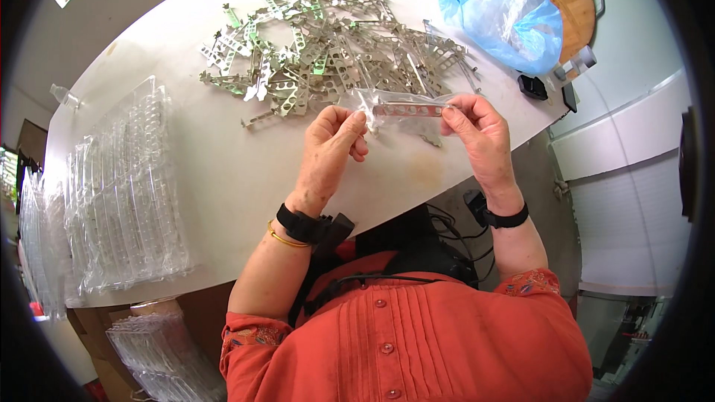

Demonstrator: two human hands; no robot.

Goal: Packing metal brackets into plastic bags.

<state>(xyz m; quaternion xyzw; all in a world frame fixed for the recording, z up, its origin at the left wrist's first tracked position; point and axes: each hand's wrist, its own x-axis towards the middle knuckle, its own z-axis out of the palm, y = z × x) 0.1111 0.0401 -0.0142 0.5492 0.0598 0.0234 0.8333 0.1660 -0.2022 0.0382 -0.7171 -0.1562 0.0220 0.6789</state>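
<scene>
Between my two hands stretches a clear plastic bag (406,98), with a flat metal strip punched with round holes (406,110) lying level in or behind it; I cannot tell which. My left hand (331,138) pinches the bag near the strip's left end. At the other end, my right hand (477,125) is closed, thumb and forefinger on the strip's tip and the plastic around it. Just beyond both hands lies a big heap of similar perforated metal strips (342,52), some showing green. A small loose metal piece (430,141) rests below the strip.
Clear ridged plastic trays (126,193) stand on the left of the white table (223,149), more trays (160,350) below it. A blue plastic bag (462,11), a black box-shaped item (532,87) and a clear bottle (573,67) are at the right. A small bottle (65,95) sits far left.
</scene>
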